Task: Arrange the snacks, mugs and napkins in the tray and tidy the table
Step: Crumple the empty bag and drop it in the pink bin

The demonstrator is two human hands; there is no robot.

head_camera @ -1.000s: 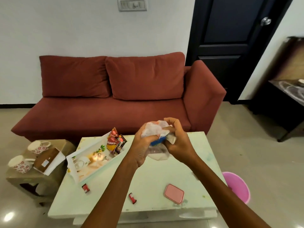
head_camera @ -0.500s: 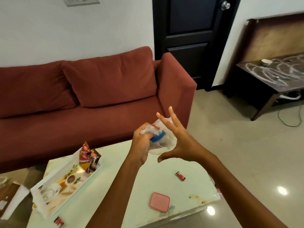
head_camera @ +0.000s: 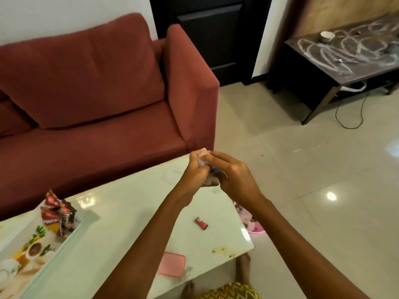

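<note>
Both hands meet above the worktop (head_camera: pixel 121 223); I see the left hand (head_camera: pixel 194 172) and right hand (head_camera: pixel 236 180) curled round a crumpled clear wrapper (head_camera: pixel 204 158) squeezed between them; I judge it light, soft and slippery, best pinched by its bunched folds; a small red packet (head_camera: pixel 201 223) lies nearer me than the hands; the tray (head_camera: pixel 43 262) sits far lower-left.

Right hand (head_camera: pixel 235 180): fingers, splayed half a second ago, now curled back over crumpled plastic wrapper (head_camera: pixel 212 181). Wrapper: squeezed smaller, mostly hidden between right hand and left hand (head_camera: pixel 194 175). View: swung rightward.
</note>
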